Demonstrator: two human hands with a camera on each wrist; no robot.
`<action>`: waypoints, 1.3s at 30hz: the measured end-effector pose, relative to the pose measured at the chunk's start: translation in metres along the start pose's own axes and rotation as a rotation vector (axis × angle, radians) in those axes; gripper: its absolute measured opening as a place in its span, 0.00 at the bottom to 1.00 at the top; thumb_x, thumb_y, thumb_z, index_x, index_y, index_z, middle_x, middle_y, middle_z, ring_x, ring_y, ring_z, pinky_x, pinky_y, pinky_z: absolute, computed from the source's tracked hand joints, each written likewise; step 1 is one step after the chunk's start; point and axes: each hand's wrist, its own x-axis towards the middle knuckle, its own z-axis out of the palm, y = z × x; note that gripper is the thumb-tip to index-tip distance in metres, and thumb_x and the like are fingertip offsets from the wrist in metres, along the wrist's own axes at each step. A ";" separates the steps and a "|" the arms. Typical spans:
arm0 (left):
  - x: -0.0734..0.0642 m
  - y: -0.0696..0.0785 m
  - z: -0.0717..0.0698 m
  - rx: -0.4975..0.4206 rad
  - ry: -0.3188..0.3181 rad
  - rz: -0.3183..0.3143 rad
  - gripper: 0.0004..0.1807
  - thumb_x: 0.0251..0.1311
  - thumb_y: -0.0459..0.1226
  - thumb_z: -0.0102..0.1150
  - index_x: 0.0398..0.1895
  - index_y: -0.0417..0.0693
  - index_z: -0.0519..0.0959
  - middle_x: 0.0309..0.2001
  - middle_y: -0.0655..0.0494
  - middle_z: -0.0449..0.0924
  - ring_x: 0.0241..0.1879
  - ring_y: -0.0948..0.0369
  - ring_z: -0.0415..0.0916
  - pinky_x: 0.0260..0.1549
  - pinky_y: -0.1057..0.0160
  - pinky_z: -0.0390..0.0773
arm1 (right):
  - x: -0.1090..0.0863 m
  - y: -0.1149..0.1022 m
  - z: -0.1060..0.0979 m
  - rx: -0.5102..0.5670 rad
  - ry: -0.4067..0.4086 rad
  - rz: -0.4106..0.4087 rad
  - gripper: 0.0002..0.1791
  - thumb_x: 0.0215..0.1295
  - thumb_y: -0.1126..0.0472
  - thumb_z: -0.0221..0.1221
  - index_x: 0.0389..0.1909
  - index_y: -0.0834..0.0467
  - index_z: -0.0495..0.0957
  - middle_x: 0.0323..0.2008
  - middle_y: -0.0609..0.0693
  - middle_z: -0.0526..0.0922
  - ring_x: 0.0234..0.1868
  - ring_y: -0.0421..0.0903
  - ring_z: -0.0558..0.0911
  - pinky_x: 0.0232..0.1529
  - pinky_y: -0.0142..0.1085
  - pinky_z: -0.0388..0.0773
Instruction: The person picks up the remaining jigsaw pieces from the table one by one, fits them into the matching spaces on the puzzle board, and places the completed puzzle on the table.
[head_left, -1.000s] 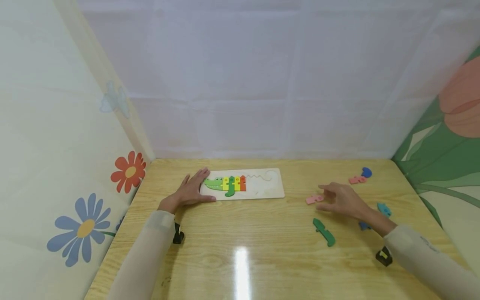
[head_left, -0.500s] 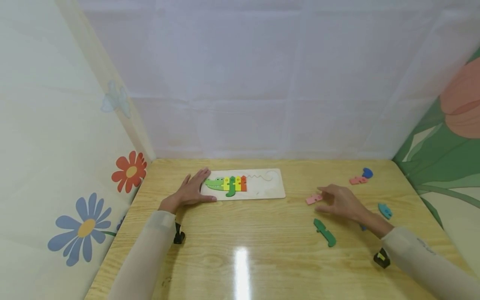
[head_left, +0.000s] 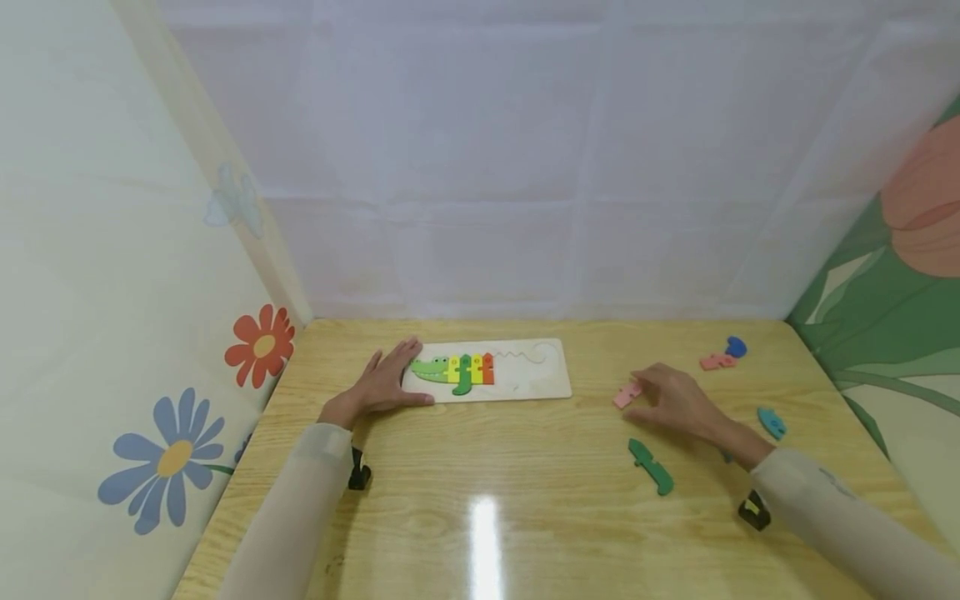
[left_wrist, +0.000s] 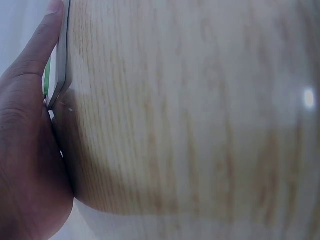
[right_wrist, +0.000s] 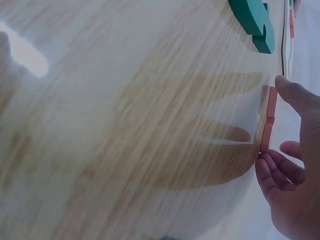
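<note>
A pale wooden puzzle board (head_left: 536,379) lies toward the back of the table, with green, yellow and orange crocodile pieces (head_left: 453,370) set in its left part. My left hand (head_left: 378,383) holds the board's left end, thumb along the front edge and fingers at the back corner. To the right of the board, my right hand (head_left: 671,404) pinches a pink puzzle piece (head_left: 627,394) low at the table. The right wrist view has the thumb at one end of this pink piece (right_wrist: 268,120) and fingertips at the other. A green puzzle piece (head_left: 651,467) lies just in front.
Farther right lie another pink piece (head_left: 717,362), a dark blue piece (head_left: 737,347) and a light blue piece (head_left: 771,423). Another blue piece is mostly hidden under the right wrist. Fabric walls (head_left: 480,275) enclose the table (head_left: 420,500) at the back and both sides.
My right hand has come in closer around the pink piece, which has turned so it stands more steeply in the head view. The left hand and the board stay put.
</note>
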 end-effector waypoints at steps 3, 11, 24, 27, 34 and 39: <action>0.000 0.000 0.000 -0.001 -0.003 -0.004 0.66 0.58 0.65 0.71 0.87 0.42 0.47 0.87 0.43 0.40 0.86 0.44 0.35 0.79 0.33 0.30 | 0.003 -0.002 0.000 0.005 0.002 -0.006 0.39 0.52 0.48 0.81 0.57 0.72 0.83 0.49 0.66 0.87 0.50 0.63 0.86 0.54 0.58 0.84; 0.000 -0.001 0.000 -0.001 -0.003 -0.008 0.66 0.58 0.65 0.71 0.87 0.41 0.47 0.87 0.43 0.40 0.86 0.44 0.35 0.79 0.33 0.30 | 0.010 -0.004 0.005 -0.008 0.011 -0.010 0.37 0.52 0.48 0.81 0.54 0.71 0.84 0.48 0.65 0.87 0.48 0.61 0.86 0.53 0.56 0.84; 0.000 0.000 0.000 0.004 -0.005 -0.005 0.66 0.58 0.66 0.70 0.87 0.41 0.47 0.87 0.43 0.40 0.86 0.44 0.35 0.79 0.33 0.30 | 0.020 -0.001 0.007 0.031 0.006 -0.057 0.34 0.51 0.51 0.81 0.52 0.71 0.85 0.45 0.62 0.87 0.45 0.58 0.86 0.48 0.54 0.85; -0.001 0.000 0.000 0.006 -0.008 -0.006 0.66 0.58 0.66 0.70 0.87 0.41 0.47 0.87 0.43 0.40 0.86 0.44 0.35 0.79 0.33 0.30 | 0.022 0.000 0.007 0.046 -0.004 -0.069 0.34 0.51 0.51 0.81 0.52 0.71 0.85 0.44 0.61 0.87 0.43 0.55 0.85 0.46 0.52 0.85; -0.001 0.000 0.000 0.003 -0.010 -0.006 0.66 0.58 0.65 0.71 0.87 0.41 0.47 0.87 0.43 0.41 0.86 0.44 0.35 0.79 0.33 0.30 | 0.028 0.004 0.007 0.077 -0.021 -0.098 0.34 0.51 0.53 0.82 0.53 0.71 0.85 0.45 0.61 0.87 0.46 0.57 0.85 0.50 0.54 0.84; -0.001 0.001 0.000 0.005 -0.008 -0.007 0.66 0.58 0.66 0.70 0.87 0.41 0.47 0.87 0.42 0.41 0.86 0.43 0.35 0.78 0.32 0.30 | 0.033 0.008 0.008 0.105 -0.048 -0.081 0.35 0.51 0.52 0.82 0.55 0.70 0.85 0.49 0.62 0.86 0.51 0.60 0.85 0.54 0.58 0.83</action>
